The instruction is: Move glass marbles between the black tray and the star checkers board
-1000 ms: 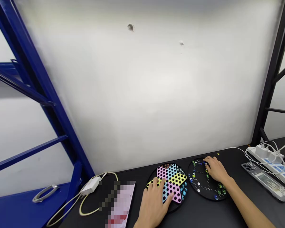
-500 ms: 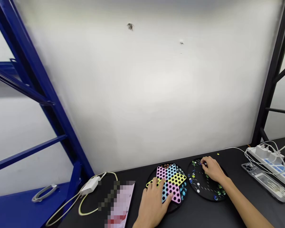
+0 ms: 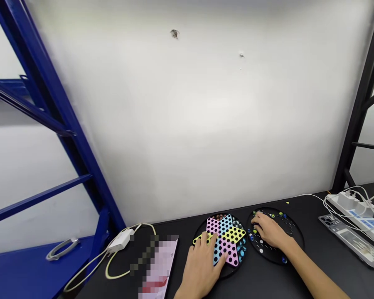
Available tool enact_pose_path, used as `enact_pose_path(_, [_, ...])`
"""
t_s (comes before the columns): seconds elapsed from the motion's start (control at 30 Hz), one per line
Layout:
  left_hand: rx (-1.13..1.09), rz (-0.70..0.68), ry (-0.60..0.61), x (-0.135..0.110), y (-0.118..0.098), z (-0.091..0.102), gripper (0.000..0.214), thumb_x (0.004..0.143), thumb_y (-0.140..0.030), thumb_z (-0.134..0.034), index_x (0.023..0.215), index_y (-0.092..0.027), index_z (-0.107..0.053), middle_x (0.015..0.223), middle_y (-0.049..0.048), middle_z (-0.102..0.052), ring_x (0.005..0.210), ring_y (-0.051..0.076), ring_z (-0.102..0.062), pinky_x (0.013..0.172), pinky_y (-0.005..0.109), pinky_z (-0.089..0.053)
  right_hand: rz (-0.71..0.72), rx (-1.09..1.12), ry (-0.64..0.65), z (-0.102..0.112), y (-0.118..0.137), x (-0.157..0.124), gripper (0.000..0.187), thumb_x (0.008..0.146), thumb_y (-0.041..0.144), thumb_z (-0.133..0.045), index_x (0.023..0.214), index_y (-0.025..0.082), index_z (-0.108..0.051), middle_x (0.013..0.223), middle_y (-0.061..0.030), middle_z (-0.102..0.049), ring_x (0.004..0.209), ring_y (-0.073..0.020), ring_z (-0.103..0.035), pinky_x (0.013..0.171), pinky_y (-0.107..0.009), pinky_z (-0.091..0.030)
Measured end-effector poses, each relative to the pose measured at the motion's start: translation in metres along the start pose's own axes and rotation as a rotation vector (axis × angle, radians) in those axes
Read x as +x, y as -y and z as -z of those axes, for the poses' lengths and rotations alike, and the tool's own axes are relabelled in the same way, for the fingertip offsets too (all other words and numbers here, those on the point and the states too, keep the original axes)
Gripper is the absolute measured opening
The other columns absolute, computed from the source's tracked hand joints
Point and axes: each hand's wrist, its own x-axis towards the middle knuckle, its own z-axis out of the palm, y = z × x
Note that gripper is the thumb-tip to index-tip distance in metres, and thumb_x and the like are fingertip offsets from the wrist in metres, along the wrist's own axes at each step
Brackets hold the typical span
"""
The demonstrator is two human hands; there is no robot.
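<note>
A round Chinese checkers board (image 3: pixel 227 234) with a pink, blue and yellow star lies on the black table. My left hand (image 3: pixel 202 265) rests flat on its near left edge, fingers spread. Right of it lies a round black tray (image 3: pixel 294 232) holding several coloured marbles. My right hand (image 3: pixel 268 230) lies on the tray's left half with fingers curled down among the marbles (image 3: pixel 254 237). What the fingertips hold is hidden.
A white charger with a cable (image 3: pixel 120 243) lies at the left by a blue metal frame (image 3: pixel 59 120). A pink booklet (image 3: pixel 160 265) sits near the left hand. A power strip (image 3: pixel 355 207) and a phone (image 3: pixel 350 241) lie at the right.
My right hand has slid left across the black tray, from its far right part to its left half. My left hand has stayed on the star board.
</note>
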Motion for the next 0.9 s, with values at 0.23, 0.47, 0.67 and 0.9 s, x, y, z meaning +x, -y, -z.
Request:
enact_pose_path(0.23, [0.000,-0.002,0.010,0.000,-0.002,0.003,0.057,0.097,-0.049,-0.043,0.146,-0.020,-0.048,0.144,0.0163,-0.051,0.129,0.035,-0.049,0.101,0.046,-0.042,-0.043,0.239,-0.067,0.001,-0.016,0.001,0.024,0.089,0.023,-0.046,0.099,0.022,-0.067,0.097,-0.0057,-0.066,0.087,-0.0200,-0.062,0.084,-0.035,-0.050])
enact_pose_path(0.47, [-0.013,-0.006,-0.014,0.001,0.000,-0.002,0.057,0.095,-0.049,-0.043,0.145,-0.022,-0.050,0.140,0.0152,-0.053,0.126,0.034,-0.052,0.099,0.045,-0.042,-0.015,0.128,-0.042,-0.004,-0.008,-0.003,0.036,0.091,0.023,-0.043,0.121,0.024,-0.062,0.102,-0.0063,-0.062,0.098,-0.0214,-0.061,0.094,-0.038,-0.047])
enact_pose_path(0.67, [0.001,-0.001,-0.032,0.001,0.001,-0.006,0.057,0.095,-0.052,-0.044,0.144,-0.024,-0.050,0.139,0.0132,-0.053,0.127,0.034,-0.050,0.099,0.044,-0.042,-0.086,0.067,-0.092,-0.005,-0.004,0.002,0.043,0.095,0.030,-0.038,0.134,0.021,-0.053,0.125,-0.0120,-0.054,0.102,-0.0226,-0.061,0.090,-0.037,-0.050])
enact_pose_path(0.9, [-0.008,0.004,-0.013,0.000,-0.001,-0.002,0.057,0.095,-0.050,-0.043,0.145,-0.023,-0.049,0.142,0.0142,-0.052,0.127,0.033,-0.050,0.100,0.044,-0.041,-0.050,0.060,-0.034,-0.008,0.003,0.004,0.034,0.095,0.027,-0.040,0.120,0.025,-0.062,0.121,-0.0098,-0.058,0.108,-0.0236,-0.061,0.090,-0.038,-0.050])
